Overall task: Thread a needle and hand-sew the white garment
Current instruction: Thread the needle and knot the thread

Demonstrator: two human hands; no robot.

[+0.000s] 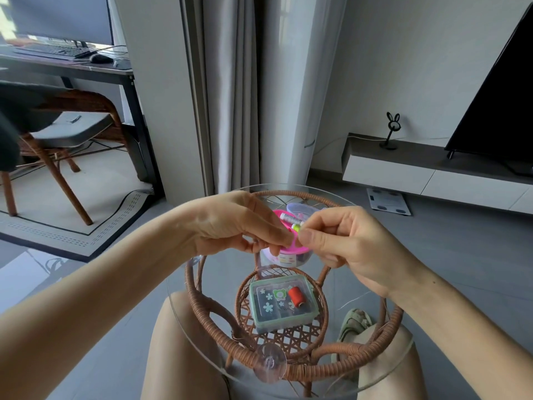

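Observation:
My left hand (239, 226) and my right hand (346, 243) meet fingertip to fingertip above the glass table. Each pinches something too fine to make out, probably needle and thread. A faint thread trails down past my right wrist. Right behind the fingertips stands a pink round sewing kit (290, 251) with small thread spools (291, 218). A green-rimmed clear box (284, 303) with a red spool (296, 295) lies on the rattan shelf under the glass. The white garment is not in view.
The round glass top (184, 321) rests on a rattan table frame (219, 336), over my knees. A clear lid (301, 210) lies behind the kit. A sandal (353, 323) is on the floor at right. A TV stand (403, 168) and a chair (57, 125) stand farther off.

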